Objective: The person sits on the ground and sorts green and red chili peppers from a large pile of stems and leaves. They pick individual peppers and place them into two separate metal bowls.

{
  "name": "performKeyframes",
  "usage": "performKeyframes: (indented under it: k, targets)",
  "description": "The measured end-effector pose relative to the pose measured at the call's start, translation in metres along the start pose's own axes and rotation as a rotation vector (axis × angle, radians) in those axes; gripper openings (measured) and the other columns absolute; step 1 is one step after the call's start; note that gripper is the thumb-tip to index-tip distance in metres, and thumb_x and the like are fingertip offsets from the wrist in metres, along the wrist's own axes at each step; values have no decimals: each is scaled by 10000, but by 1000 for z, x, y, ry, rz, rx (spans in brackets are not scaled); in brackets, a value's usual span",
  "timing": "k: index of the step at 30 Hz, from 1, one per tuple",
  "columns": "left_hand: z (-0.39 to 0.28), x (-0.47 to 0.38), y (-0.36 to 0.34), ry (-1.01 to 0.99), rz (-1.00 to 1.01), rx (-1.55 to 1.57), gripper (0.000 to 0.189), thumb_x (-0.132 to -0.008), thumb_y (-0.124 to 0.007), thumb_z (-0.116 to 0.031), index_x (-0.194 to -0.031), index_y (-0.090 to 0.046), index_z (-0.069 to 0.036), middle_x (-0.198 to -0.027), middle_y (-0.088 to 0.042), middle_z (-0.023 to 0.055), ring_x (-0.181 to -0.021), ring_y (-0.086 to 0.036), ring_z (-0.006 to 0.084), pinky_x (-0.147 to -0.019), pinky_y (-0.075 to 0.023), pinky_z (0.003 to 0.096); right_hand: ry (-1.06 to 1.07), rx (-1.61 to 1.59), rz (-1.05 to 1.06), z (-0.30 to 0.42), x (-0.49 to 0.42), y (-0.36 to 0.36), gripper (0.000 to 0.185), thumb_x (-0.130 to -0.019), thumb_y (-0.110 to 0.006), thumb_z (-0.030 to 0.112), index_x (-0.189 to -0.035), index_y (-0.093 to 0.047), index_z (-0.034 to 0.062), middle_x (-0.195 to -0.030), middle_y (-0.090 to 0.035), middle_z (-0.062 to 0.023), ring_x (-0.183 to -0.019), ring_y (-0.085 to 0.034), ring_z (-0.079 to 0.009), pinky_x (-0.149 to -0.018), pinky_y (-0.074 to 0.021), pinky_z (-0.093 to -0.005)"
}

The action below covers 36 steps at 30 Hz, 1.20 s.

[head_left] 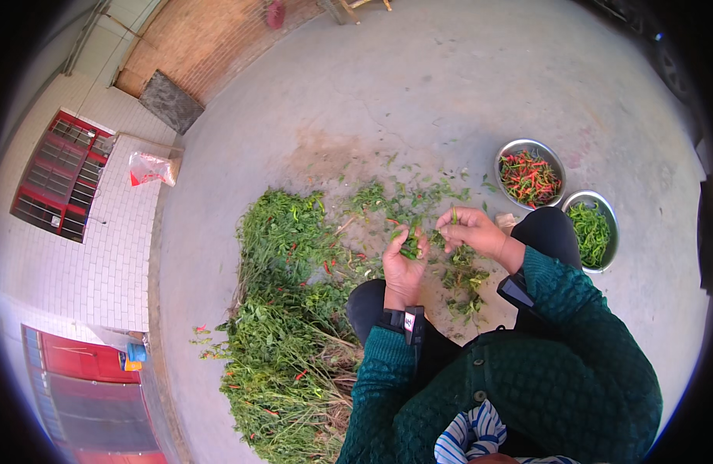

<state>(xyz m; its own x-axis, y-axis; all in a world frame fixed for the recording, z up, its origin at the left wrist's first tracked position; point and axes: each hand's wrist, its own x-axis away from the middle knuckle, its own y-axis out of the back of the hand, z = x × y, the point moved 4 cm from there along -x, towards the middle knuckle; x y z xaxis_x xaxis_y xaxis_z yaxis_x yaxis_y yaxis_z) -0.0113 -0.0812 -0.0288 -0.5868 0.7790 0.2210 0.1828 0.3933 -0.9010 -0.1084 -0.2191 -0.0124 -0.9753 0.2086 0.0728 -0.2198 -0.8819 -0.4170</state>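
My left hand (406,264) is closed around several green chili peppers (411,249), some leafy bits among them. Just right of it, my right hand (469,232) pinches a small green chili pepper (454,216) between thumb and fingers. To the left lies a large heap of uprooted chili plants (281,325), with red and green peppers among the leaves. Beyond my right knee stand two metal bowls: one (559,161) holds mostly red chili peppers (530,178), the other (613,223) green chili peppers (589,232).
Loose leaves and stems (414,194) lie scattered on the concrete floor (379,104) ahead and between my knees. At the far left are a white brick wall (116,249) and a plastic bag (150,168). A dark board (171,102) leans at the wall's corner.
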Motion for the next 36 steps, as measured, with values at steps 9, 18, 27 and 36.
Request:
performKeyframes:
  k: [9,18,27,36]
  targets:
    - [2,2,-1,53,-187,-511,163,-843,-694,-140,-942,-621,-33,-687,-536,24,-494,-467,141,-420,-331,251,-219,261,29,-2,3,10,155,-882,-588,145,-855,-602,-7,-701,-593,-60,-547,-594,-131,-485,-489,-281]
    - [21,6,-3,140,-86,-1062,131,-829,-720,-153,-918,-663,-75,-746,-629,-1,-530,-526,77,-415,-366,231,-347,857,298,-8,14,4,250,-876,-565,213,-800,-572,-25,-647,-590,-80,-513,-620,-161,-480,-507,-293]
    - [8,8,-3,76,-252,-972,129,-828,-724,-187,-862,-636,-99,-702,-608,-23,-537,-523,61,-421,-368,224,-256,533,164,-13,8,11,198,-891,-554,181,-835,-594,-5,-671,-598,-48,-574,-635,-132,-516,-516,-279]
    - [15,9,-5,105,-161,-1165,112,-838,-708,-157,-887,-659,-69,-736,-630,-23,-582,-550,61,-481,-411,221,457,1047,72,-7,6,10,168,-787,-568,156,-688,-550,22,-635,-530,-204,-608,-526,-407,-564,-417,-476]
